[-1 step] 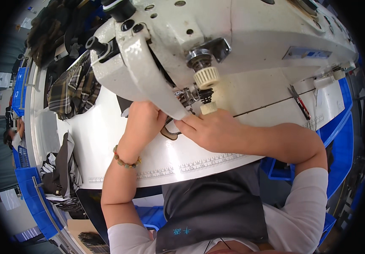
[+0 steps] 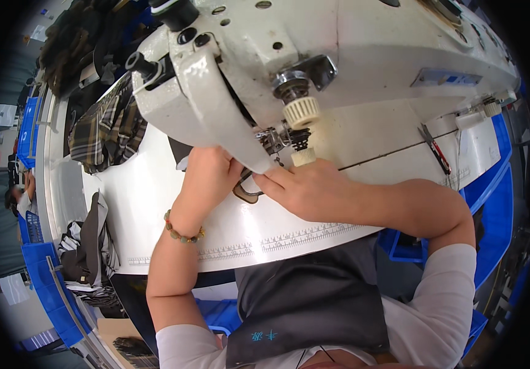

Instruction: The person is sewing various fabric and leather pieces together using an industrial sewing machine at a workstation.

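My left hand point(image 2: 208, 178), a beaded bracelet at its wrist, is closed with curled fingers beside the head of a white sewing machine point(image 2: 375, 55). A dark piece of cloth point(image 2: 179, 149) pokes out behind that hand, which seems to grip it. Opposite, my right hand point(image 2: 308, 192) bends inward, its fingers pressed together just below the presser foot area point(image 2: 271, 140). Its fingertips are partly behind the machine's white cover, so what they hold is hidden. Between the hands lies a small brown-edged flat piece point(image 2: 247, 194) on the white table point(image 2: 265, 224).
Plaid cloth point(image 2: 96, 138) lies at the table's far left, with dark and striped garments point(image 2: 90, 237) hanging nearer. Red-handled snips point(image 2: 437, 150) rest at the right. Printed rulers run along the front edge. Blue bins point(image 2: 53, 292) flank the table; another person point(image 2: 25, 194) is far left.
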